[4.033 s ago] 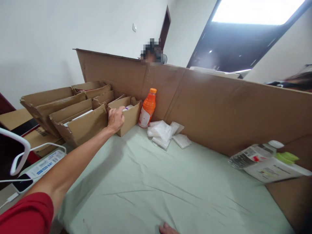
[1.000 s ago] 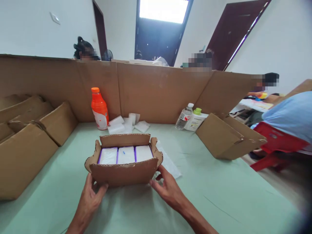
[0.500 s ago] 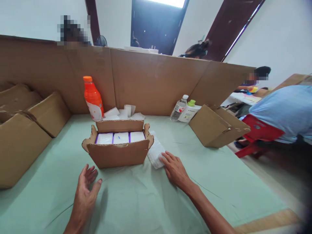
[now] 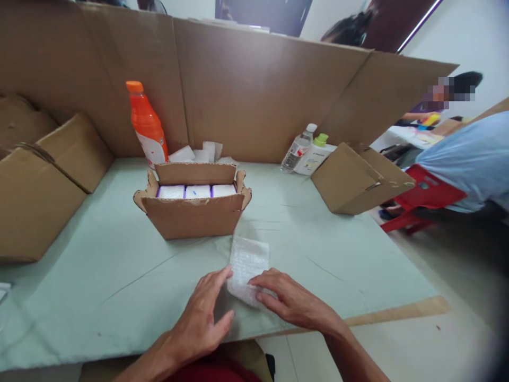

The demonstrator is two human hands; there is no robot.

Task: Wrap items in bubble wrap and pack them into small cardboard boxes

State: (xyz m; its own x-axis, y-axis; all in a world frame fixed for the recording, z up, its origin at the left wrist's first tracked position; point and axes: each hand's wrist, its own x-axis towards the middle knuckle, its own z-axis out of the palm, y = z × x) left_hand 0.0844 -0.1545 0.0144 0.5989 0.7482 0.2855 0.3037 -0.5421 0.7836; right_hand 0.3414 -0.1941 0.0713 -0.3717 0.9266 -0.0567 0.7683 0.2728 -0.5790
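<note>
A clear bubble wrap bag [image 4: 250, 254] lies near the front edge of the table. My right hand [image 4: 296, 300] has its fingers bent over the bag's near right part, with the thumb close below them, gripping it. On the other side, my left hand [image 4: 202, 313] is open, thumb spread away, its fingertips at or just beside the bag's left edge. Behind the bag stands an open cardboard box [image 4: 194, 217] with its flaps up. Three white packs with purple edges [image 4: 198, 191] sit in a row inside it.
An orange bottle [image 4: 148, 127], white pieces [image 4: 199, 154], a water bottle [image 4: 298, 148] and a white bottle with a green cap [image 4: 314, 156] stand along the cardboard partition [image 4: 258, 95]. Brown boxes [image 4: 43, 201] flank the left; another box [image 4: 358, 180] tilts at right. People sit beyond.
The bubble wrap bag has come from beside the box toward me, with my right hand on it. My left hand has moved right to the bag. The view has tipped downward.
</note>
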